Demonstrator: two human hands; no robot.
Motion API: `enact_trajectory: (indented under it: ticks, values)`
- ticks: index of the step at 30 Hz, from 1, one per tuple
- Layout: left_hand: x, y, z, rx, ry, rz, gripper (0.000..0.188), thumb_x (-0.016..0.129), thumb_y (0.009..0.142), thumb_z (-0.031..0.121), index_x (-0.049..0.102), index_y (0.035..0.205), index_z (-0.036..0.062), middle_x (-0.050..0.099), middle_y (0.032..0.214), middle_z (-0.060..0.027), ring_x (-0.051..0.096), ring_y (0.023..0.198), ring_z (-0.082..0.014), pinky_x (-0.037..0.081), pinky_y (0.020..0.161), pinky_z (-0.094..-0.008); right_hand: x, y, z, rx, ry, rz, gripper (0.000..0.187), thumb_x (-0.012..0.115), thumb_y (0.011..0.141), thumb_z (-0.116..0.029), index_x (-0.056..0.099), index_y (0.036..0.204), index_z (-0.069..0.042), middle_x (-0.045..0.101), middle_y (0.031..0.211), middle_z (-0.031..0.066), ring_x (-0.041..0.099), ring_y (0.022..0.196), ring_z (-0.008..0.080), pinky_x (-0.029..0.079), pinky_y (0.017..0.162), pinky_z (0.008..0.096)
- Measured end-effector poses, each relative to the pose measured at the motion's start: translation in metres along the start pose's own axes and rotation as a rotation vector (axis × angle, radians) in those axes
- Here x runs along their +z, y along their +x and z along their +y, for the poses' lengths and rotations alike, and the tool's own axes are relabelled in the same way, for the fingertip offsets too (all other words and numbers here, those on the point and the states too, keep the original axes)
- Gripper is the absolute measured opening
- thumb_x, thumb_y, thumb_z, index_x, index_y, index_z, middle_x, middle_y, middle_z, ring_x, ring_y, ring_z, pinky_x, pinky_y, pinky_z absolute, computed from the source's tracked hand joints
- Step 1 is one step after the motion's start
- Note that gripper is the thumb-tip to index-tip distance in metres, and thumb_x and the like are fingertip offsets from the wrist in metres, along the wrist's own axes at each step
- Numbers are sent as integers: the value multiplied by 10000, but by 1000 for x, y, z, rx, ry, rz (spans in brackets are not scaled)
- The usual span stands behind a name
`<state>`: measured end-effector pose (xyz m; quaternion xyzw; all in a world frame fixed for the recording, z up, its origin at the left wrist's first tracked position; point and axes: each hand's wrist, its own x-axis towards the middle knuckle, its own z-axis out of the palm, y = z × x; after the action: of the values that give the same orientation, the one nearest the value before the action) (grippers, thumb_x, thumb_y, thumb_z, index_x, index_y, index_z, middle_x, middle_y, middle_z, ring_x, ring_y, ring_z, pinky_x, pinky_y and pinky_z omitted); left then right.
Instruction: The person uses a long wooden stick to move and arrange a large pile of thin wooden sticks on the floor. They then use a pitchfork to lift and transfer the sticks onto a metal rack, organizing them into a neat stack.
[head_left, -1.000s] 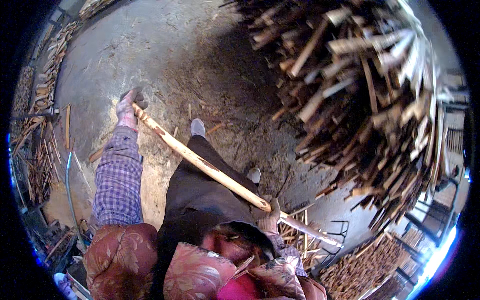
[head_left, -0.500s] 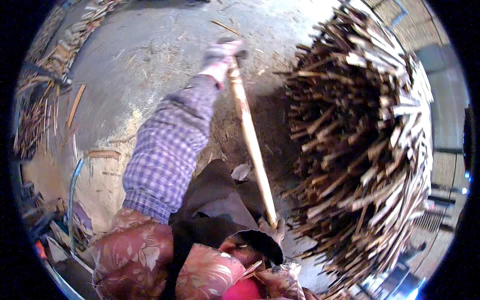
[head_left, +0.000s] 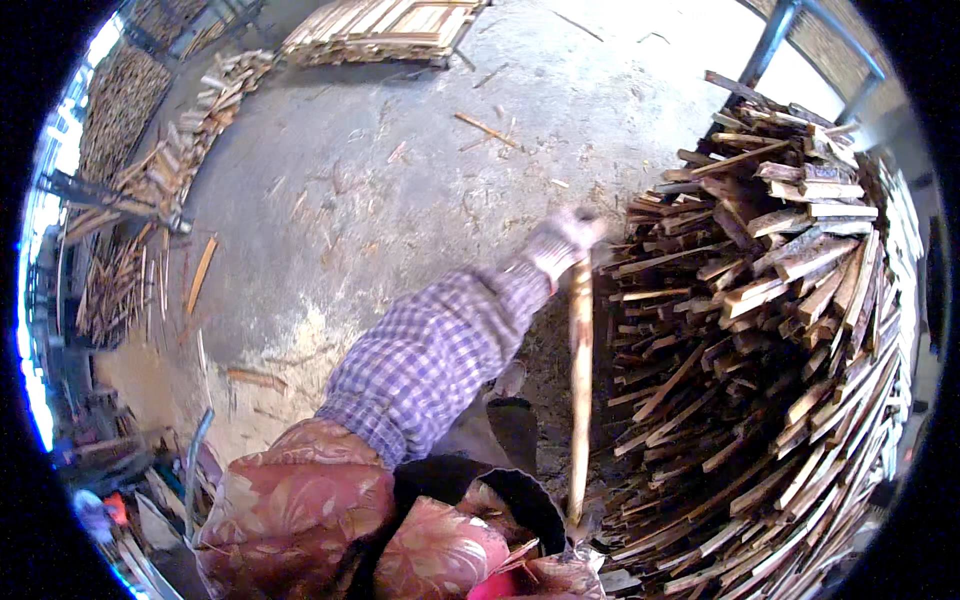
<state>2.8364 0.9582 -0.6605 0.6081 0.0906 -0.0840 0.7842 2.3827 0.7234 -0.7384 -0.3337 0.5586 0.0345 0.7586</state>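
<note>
A long, pale wooden pole [head_left: 581, 390] runs nearly straight away from me, just left of a big stack of split wood strips [head_left: 720, 340]. Around its far end my left hand [head_left: 572, 232] is closed, in a light glove and slightly blurred; that arm wears a purple checked sleeve cover. Low in the view, my right hand [head_left: 588, 524] is at the pole's near end. Only a bit of its grey glove shows past my patterned red-brown clothing, and its fingers appear wrapped round the wood. Whatever lies beyond the left hand on the pole is hidden.
A flat bundle of sawn strips [head_left: 385, 30] rests at the far side of the concrete floor [head_left: 330, 170]. Loose sticks [head_left: 490, 131] and chips are scattered there. More wood piles [head_left: 105, 285] stand at left, near a bent blue pipe [head_left: 196, 465]. A blue metal frame [head_left: 775, 40] rises behind the stack.
My left hand and the pole's far end have swung right, toward the wood stack, and lower in the view. The view has shifted too, bringing the far strip bundle into sight.
</note>
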Motion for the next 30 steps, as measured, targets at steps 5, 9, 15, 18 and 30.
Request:
enact_trajectory:
  ticks: [5, 9, 15, 18, 30]
  values:
    - [-68, 3, -26, -208, 37, 63, 303, 629, 759, 251, 615, 903, -15, 617, 758, -99, 574, 708, -177, 467, 630, -292, 10, -16, 10, 44, 243, 85, 683, 470, 708, -532, 462, 1109, 20, 464, 1058, 239, 452, 924, 369, 372, 777, 540]
    - [-150, 36, -87, -363, 875, -14, 396, 577, 730, 360, 628, 961, 43, 636, 856, -158, 610, 806, -269, 465, 717, -335, 36, -42, 33, 53, 432, 147, 782, 456, 669, -599, 447, 1122, 39, 444, 1067, 259, 435, 935, 394, 347, 795, 576]
    - [-271, 160, -120, -373, 669, 117, 236, 624, 711, 202, 623, 840, 4, 623, 733, -94, 588, 649, -214, 478, 580, -342, 152, -17, 31, 984, 883, -594, 805, 470, 654, -608, 453, 1095, 65, 442, 1043, 271, 439, 932, 396, 341, 824, 588]
    - [-290, 245, -46, -284, 547, 13, 198, 612, 739, 173, 620, 809, -12, 627, 734, -89, 586, 638, -201, 473, 589, -337, 265, -25, 93, -213, 501, 311, 421, 512, 750, -322, 524, 953, 46, 549, 861, 176, 533, 796, 275, 452, 773, 419]
    - [-194, 477, 264, -9, 415, -131, 181, 578, 799, 197, 625, 851, 30, 640, 740, -82, 602, 611, -167, 474, 534, -285, 594, 31, 40, 45, 850, 49, 367, 409, 888, -317, 523, 924, 30, 567, 912, 172, 522, 891, 304, 398, 876, 437]
